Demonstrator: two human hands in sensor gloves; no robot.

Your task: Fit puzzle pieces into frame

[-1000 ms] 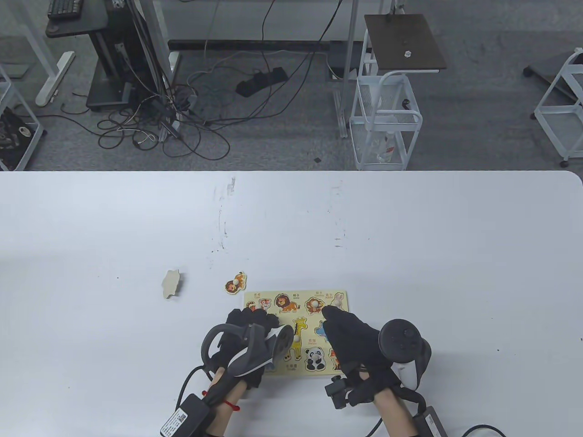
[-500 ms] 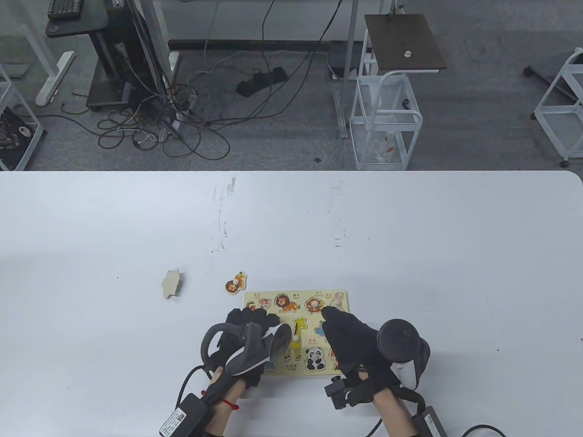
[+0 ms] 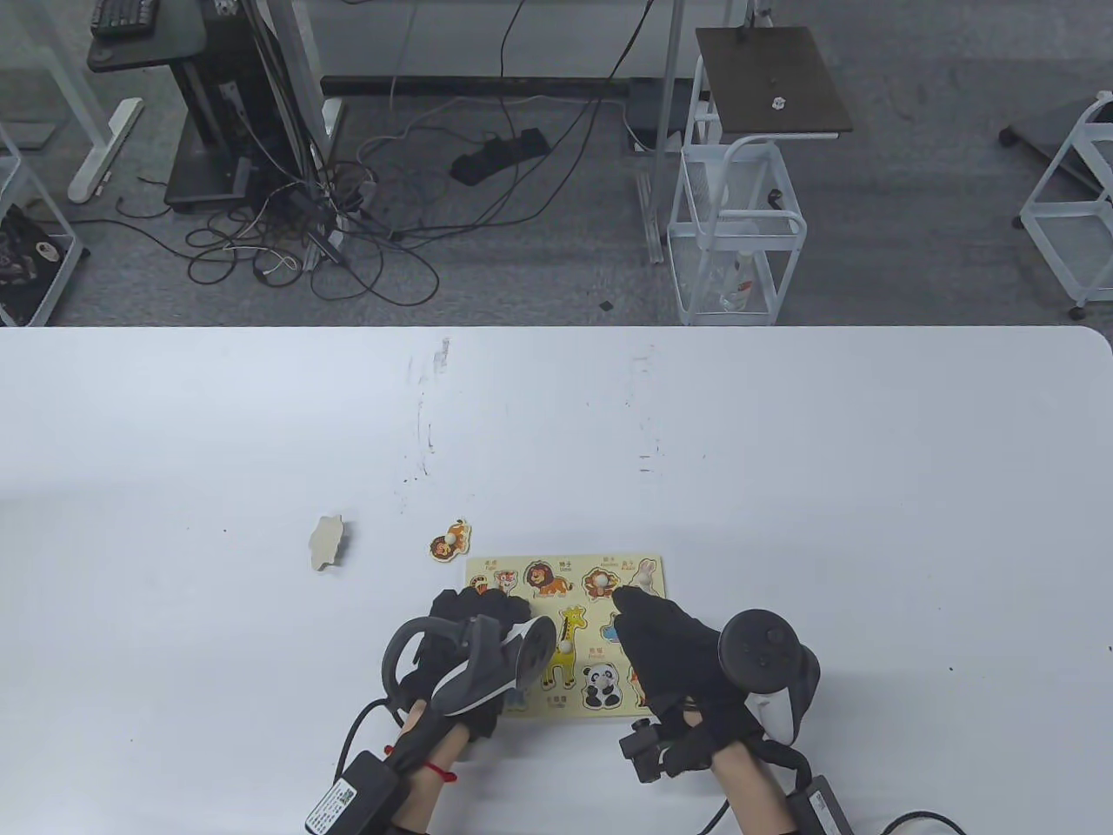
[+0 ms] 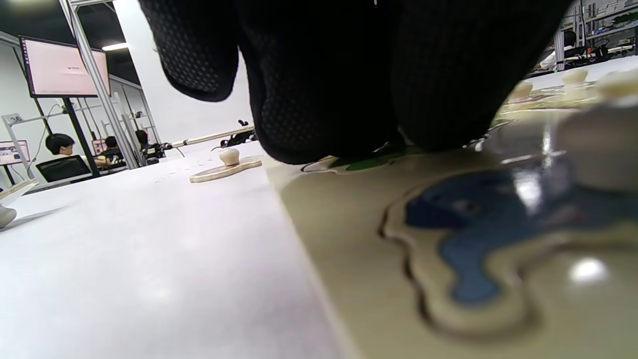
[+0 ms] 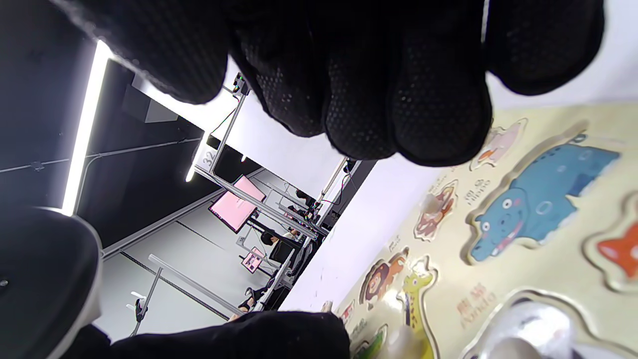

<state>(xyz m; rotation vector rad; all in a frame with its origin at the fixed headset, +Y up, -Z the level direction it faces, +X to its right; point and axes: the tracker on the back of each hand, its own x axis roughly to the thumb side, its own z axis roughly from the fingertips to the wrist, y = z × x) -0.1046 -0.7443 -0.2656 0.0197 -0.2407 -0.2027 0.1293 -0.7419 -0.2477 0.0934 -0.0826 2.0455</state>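
Observation:
The yellow puzzle frame [image 3: 569,706] lies near the table's front edge with lion [image 3: 539,577], giraffe [image 3: 569,642] and panda [image 3: 600,684] pieces seated. My left hand [image 3: 481,611] is over the frame's left part. In the left wrist view its fingertips [image 4: 344,134] are bunched down on a green piece [image 4: 371,162] on the frame. My right hand [image 3: 650,624] lies over the frame's right part, index tip by the monkey piece [image 3: 598,581]. In the right wrist view its fingers [image 5: 398,104] hover empty above the blue hippo piece [image 5: 538,199].
A loose orange animal piece with a white knob [image 3: 449,541] lies just off the frame's far-left corner; it also shows in the left wrist view [image 4: 227,165]. A plain face-down piece [image 3: 326,542] lies further left. A blue piece [image 4: 478,234] sits in the frame near my left wrist.
Almost nothing. Both hands stay on the frame; the left hand's tracker has shifted very slightly.

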